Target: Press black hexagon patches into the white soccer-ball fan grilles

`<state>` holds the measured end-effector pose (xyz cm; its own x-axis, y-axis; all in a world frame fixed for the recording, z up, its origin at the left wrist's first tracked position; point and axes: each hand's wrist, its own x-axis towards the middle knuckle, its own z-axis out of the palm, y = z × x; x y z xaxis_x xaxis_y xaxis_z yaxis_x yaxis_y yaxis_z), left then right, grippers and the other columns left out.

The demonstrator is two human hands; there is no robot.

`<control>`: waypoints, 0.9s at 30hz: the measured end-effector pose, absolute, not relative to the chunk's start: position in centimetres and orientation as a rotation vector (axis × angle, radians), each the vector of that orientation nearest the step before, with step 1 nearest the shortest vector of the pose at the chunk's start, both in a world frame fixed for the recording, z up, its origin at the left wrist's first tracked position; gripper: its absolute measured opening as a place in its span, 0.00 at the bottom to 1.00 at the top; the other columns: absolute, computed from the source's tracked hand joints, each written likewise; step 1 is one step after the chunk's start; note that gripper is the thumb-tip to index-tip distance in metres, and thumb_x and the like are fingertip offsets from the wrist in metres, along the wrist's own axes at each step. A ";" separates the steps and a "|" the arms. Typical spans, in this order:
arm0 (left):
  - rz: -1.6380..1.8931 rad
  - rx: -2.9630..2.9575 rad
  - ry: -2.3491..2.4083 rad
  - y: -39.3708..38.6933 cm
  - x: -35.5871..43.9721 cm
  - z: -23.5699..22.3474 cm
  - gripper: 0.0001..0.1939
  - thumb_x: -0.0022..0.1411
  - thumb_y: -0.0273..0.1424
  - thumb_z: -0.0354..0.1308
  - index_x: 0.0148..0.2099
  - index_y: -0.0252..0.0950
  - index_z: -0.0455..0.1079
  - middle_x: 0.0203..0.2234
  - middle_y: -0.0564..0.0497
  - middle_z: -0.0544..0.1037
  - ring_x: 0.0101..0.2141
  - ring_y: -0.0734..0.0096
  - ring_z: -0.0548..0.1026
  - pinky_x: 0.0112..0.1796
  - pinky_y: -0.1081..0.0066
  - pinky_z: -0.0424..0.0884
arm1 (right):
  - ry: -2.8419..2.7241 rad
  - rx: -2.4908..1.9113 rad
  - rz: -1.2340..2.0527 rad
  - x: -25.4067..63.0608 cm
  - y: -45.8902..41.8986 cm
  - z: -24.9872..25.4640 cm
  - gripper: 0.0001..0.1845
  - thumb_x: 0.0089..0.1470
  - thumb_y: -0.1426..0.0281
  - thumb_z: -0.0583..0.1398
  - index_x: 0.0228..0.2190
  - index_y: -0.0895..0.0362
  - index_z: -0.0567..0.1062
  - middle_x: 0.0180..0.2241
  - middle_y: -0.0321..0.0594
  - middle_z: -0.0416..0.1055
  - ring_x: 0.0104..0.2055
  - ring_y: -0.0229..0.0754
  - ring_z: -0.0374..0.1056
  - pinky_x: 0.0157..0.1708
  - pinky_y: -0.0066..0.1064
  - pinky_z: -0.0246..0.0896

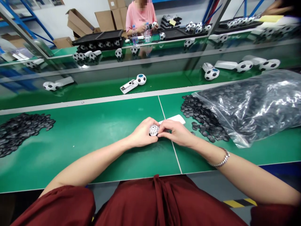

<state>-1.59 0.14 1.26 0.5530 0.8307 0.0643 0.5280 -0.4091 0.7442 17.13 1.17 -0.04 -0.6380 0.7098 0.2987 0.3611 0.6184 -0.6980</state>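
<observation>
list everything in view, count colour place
openwork plastic ball: one, white, held centre
flat plastic piece: one, white, right beside ball
worktop: one, green, front
loose flat pieces: two piles, black, left, right
plastic bag: one, clear, right
football-patterned devices: many, white-black, middle and back
plastic bottles: two, clear, back
plastic trays: several, black, back
cardboard boxes: several, brown, back
pink-shirted person: one, back centre
metal bracelet: one, silver, right wrist
left hand, right hand: one each, at ball

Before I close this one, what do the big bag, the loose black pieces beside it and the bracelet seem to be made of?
Bag: clear, thin plastic film, glossy, with crinkled highlights and dark contents showing through.
Black pieces: probably molded plastic, possibly rubber; dull sheen, uniform thin shapes.
Bracelet: likely silver-toned metal, polished, given its bright glints.
</observation>
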 end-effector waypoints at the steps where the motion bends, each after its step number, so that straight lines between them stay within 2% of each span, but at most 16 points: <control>1: 0.572 2.112 1.084 0.1 -1.6 1.2 0.16 0.46 0.26 0.57 0.40 0.36 0.63 0.37 0.48 0.68 0.41 0.62 0.67 0.44 0.63 0.65 | -2.285 -0.870 0.812 17.2 1.2 0.0 0.05 0.49 0.73 0.63 0.25 0.58 0.70 0.26 0.35 0.68 0.29 0.37 0.62 0.31 0.28 0.56; 6: 0.591 2.119 1.078 0.1 -1.5 0.9 0.16 0.47 0.26 0.56 0.41 0.37 0.64 0.37 0.49 0.69 0.41 0.62 0.67 0.44 0.61 0.65 | -2.326 -0.949 0.767 17.0 1.1 -0.3 0.07 0.47 0.72 0.64 0.24 0.57 0.70 0.25 0.33 0.67 0.28 0.36 0.61 0.30 0.27 0.54; 11: 0.623 2.028 1.052 0.1 -1.9 1.3 0.16 0.46 0.26 0.58 0.41 0.35 0.65 0.39 0.48 0.70 0.42 0.64 0.68 0.45 0.63 0.64 | -2.254 -0.947 0.761 16.8 0.9 0.0 0.06 0.49 0.70 0.63 0.26 0.57 0.70 0.26 0.34 0.67 0.29 0.36 0.62 0.30 0.27 0.56; 13: 0.611 1.995 1.077 0.5 -2.9 2.3 0.17 0.45 0.26 0.59 0.41 0.35 0.65 0.39 0.48 0.70 0.41 0.64 0.69 0.43 0.64 0.65 | -2.193 -0.981 0.744 18.2 0.8 0.7 0.06 0.50 0.68 0.62 0.28 0.57 0.70 0.28 0.36 0.68 0.31 0.37 0.63 0.32 0.28 0.58; 16: 0.689 1.963 1.202 2.8 -5.6 4.3 0.20 0.44 0.28 0.59 0.43 0.36 0.65 0.40 0.49 0.71 0.35 0.68 0.70 0.34 0.69 0.66 | -2.180 -1.193 0.495 22.2 0.4 1.2 0.10 0.52 0.61 0.59 0.31 0.56 0.70 0.32 0.40 0.68 0.36 0.42 0.64 0.37 0.33 0.60; 18: 0.830 1.940 1.370 5.9 -7.8 5.1 0.22 0.44 0.30 0.60 0.44 0.36 0.65 0.36 0.50 0.71 0.29 0.72 0.68 0.29 0.72 0.64 | -2.221 -1.396 0.308 25.4 -0.3 0.7 0.14 0.54 0.57 0.56 0.33 0.56 0.71 0.34 0.42 0.69 0.39 0.46 0.64 0.40 0.37 0.60; 20: 0.973 1.953 1.633 9.9 -10.0 5.2 0.22 0.43 0.30 0.61 0.43 0.35 0.65 0.33 0.51 0.70 0.28 0.72 0.67 0.28 0.72 0.63 | -2.277 -1.528 0.213 27.6 -1.1 -0.3 0.18 0.54 0.54 0.54 0.36 0.55 0.72 0.36 0.44 0.69 0.40 0.48 0.65 0.40 0.40 0.61; 24: 0.935 1.966 2.046 17.7 -13.0 3.6 0.20 0.46 0.30 0.61 0.43 0.33 0.63 0.35 0.50 0.68 0.35 0.68 0.67 0.35 0.68 0.64 | -2.380 -1.576 0.208 28.4 -2.5 -2.1 0.19 0.56 0.55 0.52 0.41 0.53 0.73 0.39 0.44 0.69 0.41 0.49 0.65 0.41 0.40 0.63; 27: 0.842 1.994 2.104 20.5 -13.0 2.3 0.16 0.52 0.32 0.58 0.42 0.29 0.62 0.39 0.49 0.68 0.44 0.62 0.63 0.44 0.60 0.61 | -2.382 -1.520 0.306 27.3 -2.8 -2.4 0.15 0.58 0.60 0.51 0.39 0.53 0.74 0.38 0.42 0.70 0.42 0.46 0.66 0.41 0.37 0.65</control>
<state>-13.04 20.52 2.28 -0.1229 0.9518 0.2810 0.8830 -0.0244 0.4688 27.34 -2.78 -2.44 -0.3958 0.9084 0.1348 0.8449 0.4177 -0.3341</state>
